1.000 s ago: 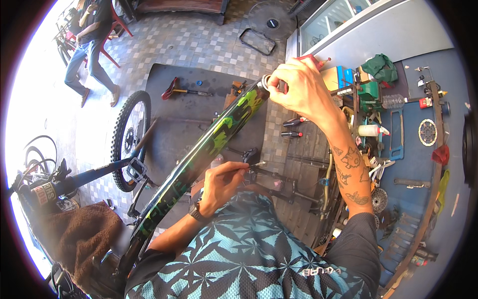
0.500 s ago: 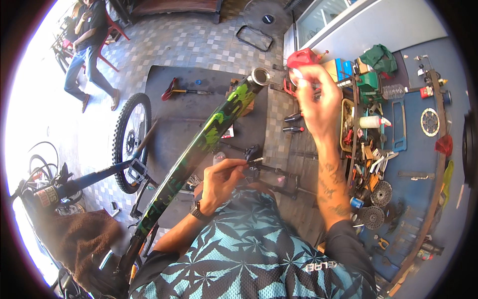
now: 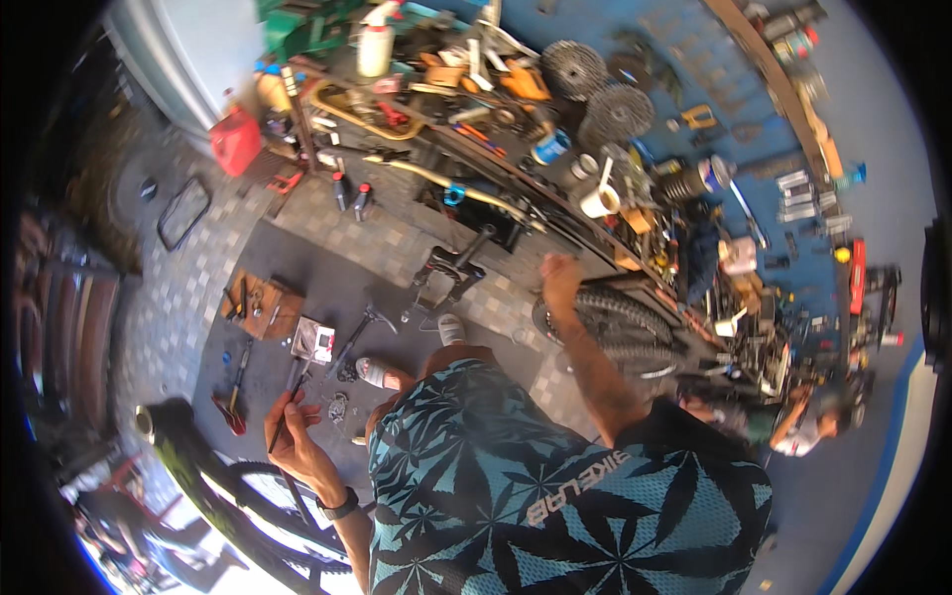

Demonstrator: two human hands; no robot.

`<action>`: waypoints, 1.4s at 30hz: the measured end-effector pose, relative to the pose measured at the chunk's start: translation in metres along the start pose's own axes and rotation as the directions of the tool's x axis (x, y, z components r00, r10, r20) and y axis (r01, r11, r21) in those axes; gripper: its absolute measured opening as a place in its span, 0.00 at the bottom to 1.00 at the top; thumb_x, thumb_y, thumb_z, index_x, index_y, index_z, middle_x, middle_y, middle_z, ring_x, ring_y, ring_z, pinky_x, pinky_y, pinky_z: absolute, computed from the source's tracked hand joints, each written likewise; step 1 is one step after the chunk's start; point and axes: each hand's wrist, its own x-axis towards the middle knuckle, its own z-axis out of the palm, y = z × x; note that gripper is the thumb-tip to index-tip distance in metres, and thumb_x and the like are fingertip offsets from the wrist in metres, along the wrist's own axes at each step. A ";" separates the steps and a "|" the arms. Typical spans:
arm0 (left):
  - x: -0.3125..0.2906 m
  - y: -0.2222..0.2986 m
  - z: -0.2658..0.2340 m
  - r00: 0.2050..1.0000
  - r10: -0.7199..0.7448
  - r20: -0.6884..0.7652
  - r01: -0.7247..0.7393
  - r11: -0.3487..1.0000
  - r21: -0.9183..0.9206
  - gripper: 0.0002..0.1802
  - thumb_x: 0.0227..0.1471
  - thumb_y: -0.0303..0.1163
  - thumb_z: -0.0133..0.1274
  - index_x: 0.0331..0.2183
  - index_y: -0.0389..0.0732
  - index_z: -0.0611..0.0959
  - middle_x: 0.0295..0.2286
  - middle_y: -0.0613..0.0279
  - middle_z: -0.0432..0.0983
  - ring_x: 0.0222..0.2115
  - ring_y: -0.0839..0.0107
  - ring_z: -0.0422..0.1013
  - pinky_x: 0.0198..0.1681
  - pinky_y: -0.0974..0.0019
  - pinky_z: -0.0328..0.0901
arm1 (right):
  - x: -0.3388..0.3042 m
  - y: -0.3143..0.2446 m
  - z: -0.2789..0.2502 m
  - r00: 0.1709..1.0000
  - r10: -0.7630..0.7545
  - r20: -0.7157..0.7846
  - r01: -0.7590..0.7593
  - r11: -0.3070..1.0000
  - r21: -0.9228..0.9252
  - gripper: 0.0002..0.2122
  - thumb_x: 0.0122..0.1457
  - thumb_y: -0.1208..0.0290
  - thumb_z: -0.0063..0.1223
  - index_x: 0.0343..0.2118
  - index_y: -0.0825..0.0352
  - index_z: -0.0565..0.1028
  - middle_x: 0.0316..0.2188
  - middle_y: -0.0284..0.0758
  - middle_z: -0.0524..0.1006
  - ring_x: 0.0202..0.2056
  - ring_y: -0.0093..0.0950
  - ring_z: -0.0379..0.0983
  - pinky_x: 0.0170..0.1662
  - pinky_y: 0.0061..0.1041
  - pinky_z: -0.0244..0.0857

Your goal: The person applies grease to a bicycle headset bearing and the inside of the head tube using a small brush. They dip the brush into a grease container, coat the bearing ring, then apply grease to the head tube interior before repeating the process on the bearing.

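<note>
In my left hand (image 3: 302, 451) is a slim, dark pen-like stick (image 3: 279, 424), pinched between the fingers; its exact kind is unclear. Beside that hand, at the lower left, the green camouflage bike frame (image 3: 213, 506) slants away, its round open tube end (image 3: 145, 422) at the top. My right hand (image 3: 561, 283) reaches out at the right, near a bike tyre (image 3: 625, 317) by the workbench. Its fingers are smeared by motion, and nothing can be made out in them.
A cluttered workbench (image 3: 486, 154) runs along the right, with cassettes (image 3: 573, 69) and a white cup (image 3: 599, 202). On the dark mat lie a wooden tool box (image 3: 266, 309) and a crankset (image 3: 451, 273). Other people are at the far right (image 3: 801, 428) and lower left (image 3: 149, 535).
My view has swung right toward the workbench, leaving the bike frame at the lower left. My right hand has gone from near the frame's tube end to beside the bench. The left still holds the stick.
</note>
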 end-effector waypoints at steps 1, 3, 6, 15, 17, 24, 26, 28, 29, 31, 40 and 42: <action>0.000 0.002 0.011 0.999 0.028 0.040 -0.029 1.000 0.009 0.17 0.70 0.33 0.54 0.49 0.28 0.84 0.39 0.45 0.86 0.28 0.71 0.80 0.31 0.71 0.73 | 0.026 0.022 -0.022 0.988 0.005 -0.157 -0.021 0.994 -0.105 0.13 0.67 0.62 0.62 0.35 0.70 0.78 0.30 0.46 0.77 0.42 0.46 0.73 0.46 0.43 0.67; -0.002 0.007 0.041 0.995 0.042 0.095 -0.045 0.999 0.021 0.17 0.70 0.34 0.54 0.49 0.28 0.84 0.39 0.44 0.86 0.28 0.71 0.80 0.31 0.71 0.73 | 0.059 0.054 -0.058 0.929 -0.101 -0.357 0.063 0.991 -0.117 0.10 0.68 0.66 0.61 0.38 0.68 0.78 0.32 0.46 0.75 0.43 0.46 0.70 0.48 0.43 0.66; -0.013 0.022 0.085 0.983 0.064 0.170 -0.075 0.996 0.055 0.17 0.70 0.33 0.54 0.49 0.29 0.83 0.39 0.44 0.86 0.28 0.71 0.80 0.31 0.70 0.73 | 0.099 0.071 -0.085 0.863 -0.218 -0.456 0.109 0.961 -0.254 0.07 0.68 0.68 0.60 0.41 0.66 0.78 0.38 0.46 0.75 0.46 0.45 0.70 0.49 0.46 0.66; -0.065 0.047 0.189 0.961 0.046 0.272 -0.090 0.985 0.150 0.17 0.69 0.35 0.54 0.48 0.29 0.83 0.38 0.44 0.86 0.27 0.69 0.81 0.30 0.69 0.74 | 0.162 0.064 -0.109 0.812 -0.384 -0.440 0.240 0.906 -0.348 0.14 0.62 0.81 0.57 0.50 0.62 0.78 0.49 0.42 0.76 0.51 0.47 0.72 0.55 0.44 0.66; -0.072 0.050 0.202 0.962 0.051 0.269 -0.095 0.984 0.152 0.17 0.69 0.35 0.54 0.48 0.29 0.83 0.38 0.44 0.86 0.27 0.69 0.81 0.30 0.69 0.74 | 0.189 0.052 -0.114 0.877 -0.258 -0.404 0.266 0.963 -0.038 0.16 0.61 0.80 0.60 0.52 0.62 0.78 0.50 0.43 0.76 0.52 0.47 0.72 0.57 0.45 0.65; -0.090 0.070 0.242 0.955 0.081 0.284 -0.128 0.980 0.152 0.17 0.68 0.34 0.56 0.48 0.29 0.84 0.37 0.44 0.86 0.26 0.68 0.80 0.29 0.69 0.74 | 0.332 0.022 -0.100 0.731 -0.618 0.289 0.671 0.728 -0.140 0.27 0.49 0.61 0.77 0.52 0.58 0.79 0.53 0.40 0.77 0.57 0.45 0.71 0.64 0.47 0.62; -0.092 0.080 0.257 0.948 0.121 0.295 -0.165 0.977 0.132 0.17 0.68 0.34 0.56 0.48 0.29 0.84 0.37 0.44 0.86 0.26 0.68 0.80 0.29 0.69 0.73 | 0.345 0.016 -0.091 0.706 -0.551 0.444 0.664 0.733 -0.146 0.30 0.44 0.57 0.80 0.52 0.56 0.79 0.55 0.39 0.77 0.60 0.43 0.70 0.66 0.47 0.59; -0.092 0.095 0.274 0.939 0.177 0.296 -0.218 0.970 0.110 0.17 0.68 0.34 0.56 0.48 0.29 0.84 0.37 0.45 0.86 0.25 0.69 0.80 0.30 0.69 0.73 | 0.343 0.003 -0.093 0.743 -0.560 0.366 0.612 0.790 -0.034 0.30 0.47 0.61 0.79 0.54 0.59 0.76 0.52 0.40 0.80 0.56 0.43 0.75 0.61 0.43 0.67; -0.092 0.105 0.283 0.936 0.200 0.289 -0.232 0.969 0.081 0.16 0.68 0.33 0.56 0.48 0.29 0.84 0.37 0.45 0.86 0.26 0.69 0.79 0.30 0.69 0.73 | 0.338 -0.007 -0.099 0.794 -0.515 0.322 0.532 0.846 0.040 0.30 0.48 0.62 0.78 0.54 0.60 0.75 0.51 0.41 0.81 0.54 0.44 0.77 0.59 0.42 0.69; -0.094 0.126 0.305 0.907 0.282 0.311 -0.293 0.956 -0.011 0.14 0.67 0.31 0.57 0.47 0.29 0.85 0.37 0.45 0.86 0.27 0.69 0.80 0.33 0.67 0.74 | 0.323 -0.037 -0.116 0.855 -0.484 0.184 0.486 0.873 0.042 0.28 0.52 0.66 0.76 0.54 0.63 0.73 0.44 0.42 0.83 0.47 0.46 0.81 0.51 0.39 0.74; -0.103 0.204 0.384 0.244 0.797 0.553 -0.863 0.439 -0.252 0.19 0.46 0.17 0.65 0.44 0.37 0.89 0.42 0.54 0.86 0.33 0.60 0.83 0.35 0.62 0.77 | 0.174 -0.179 -0.218 0.550 -0.815 0.181 0.719 0.573 0.392 0.33 0.47 0.75 0.74 0.60 0.64 0.74 0.52 0.40 0.82 0.51 0.39 0.81 0.55 0.33 0.74; -0.104 0.205 0.389 0.207 0.798 0.567 -0.881 0.403 -0.246 0.21 0.46 0.18 0.66 0.45 0.40 0.89 0.42 0.56 0.85 0.32 0.62 0.82 0.32 0.63 0.76 | 0.159 -0.192 -0.221 0.508 -0.848 0.148 0.705 0.509 0.494 0.36 0.45 0.76 0.75 0.61 0.65 0.73 0.53 0.40 0.83 0.52 0.39 0.81 0.56 0.34 0.74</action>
